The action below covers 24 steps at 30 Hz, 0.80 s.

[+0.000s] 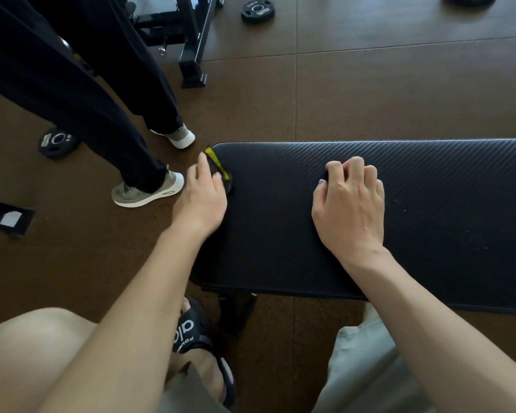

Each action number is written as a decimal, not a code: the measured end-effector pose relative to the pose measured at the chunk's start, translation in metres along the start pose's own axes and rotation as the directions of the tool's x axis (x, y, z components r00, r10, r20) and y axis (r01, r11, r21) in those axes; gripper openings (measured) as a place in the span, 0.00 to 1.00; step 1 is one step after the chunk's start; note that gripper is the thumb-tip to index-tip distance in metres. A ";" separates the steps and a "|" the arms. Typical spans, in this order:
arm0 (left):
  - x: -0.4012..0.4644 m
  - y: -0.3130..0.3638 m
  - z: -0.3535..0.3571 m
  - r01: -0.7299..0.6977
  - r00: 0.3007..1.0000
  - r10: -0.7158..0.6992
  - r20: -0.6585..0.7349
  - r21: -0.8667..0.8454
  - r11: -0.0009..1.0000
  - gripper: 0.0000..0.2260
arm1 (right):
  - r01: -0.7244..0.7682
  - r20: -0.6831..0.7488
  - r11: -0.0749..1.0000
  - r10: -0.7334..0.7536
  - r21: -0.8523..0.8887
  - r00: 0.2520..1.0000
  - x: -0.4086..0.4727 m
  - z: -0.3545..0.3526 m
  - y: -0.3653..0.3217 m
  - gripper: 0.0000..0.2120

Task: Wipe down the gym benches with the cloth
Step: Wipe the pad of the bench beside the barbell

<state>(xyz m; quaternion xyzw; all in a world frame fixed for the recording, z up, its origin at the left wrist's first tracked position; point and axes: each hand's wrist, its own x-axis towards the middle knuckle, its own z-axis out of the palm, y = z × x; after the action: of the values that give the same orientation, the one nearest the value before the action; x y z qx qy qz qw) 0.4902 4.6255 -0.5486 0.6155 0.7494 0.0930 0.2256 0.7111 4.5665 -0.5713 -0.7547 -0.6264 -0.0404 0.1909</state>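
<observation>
Bystander: a second person's dark trousers (72,84) and grey-white trainers (149,189) stand just left of the bench end.
Floor: brown rubber tiles (370,93); black round weight plates (257,11) lie apart; a black steel frame (191,40) behind.
Bench: black textured padded gym bench (429,189) runs rightward.
Cloth: black cloth with yellow edge (218,165), at the bench's left end.
Left hand (203,198): fingers curled on the cloth, pressing it.
Right hand (350,204): fingers bent, close together, resting on the pad.
</observation>
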 end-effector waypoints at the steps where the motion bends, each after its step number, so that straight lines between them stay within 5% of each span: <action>1: 0.012 0.007 -0.002 0.011 1.000 -0.011 -0.004 -0.001 1.000 0.26 | 0.000 0.005 1.000 0.000 0.003 1.000 0.001 0.000 0.000 0.10; 12: -0.131 -0.042 0.013 -0.097 0.995 0.097 -0.020 0.003 0.995 0.29 | -0.002 0.000 0.999 0.002 0.053 1.000 0.002 0.001 0.002 0.11; 20: -0.039 -0.008 0.005 0.060 0.998 -0.060 0.020 0.026 0.998 0.28 | 0.009 -0.017 0.999 -0.008 0.036 1.000 0.000 0.002 0.001 0.10; 24: -0.087 -0.020 0.013 -0.136 0.990 0.142 -0.008 0.247 0.959 0.28 | 0.005 -0.017 0.994 -0.003 0.112 1.000 0.000 0.003 0.008 0.11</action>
<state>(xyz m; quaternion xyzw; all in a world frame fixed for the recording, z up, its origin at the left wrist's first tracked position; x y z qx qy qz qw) 0.4907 4.5355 -0.5491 0.6885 0.7129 0.0228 0.1307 0.7178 4.5660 -0.5756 -0.7412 -0.6276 -0.0121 0.2380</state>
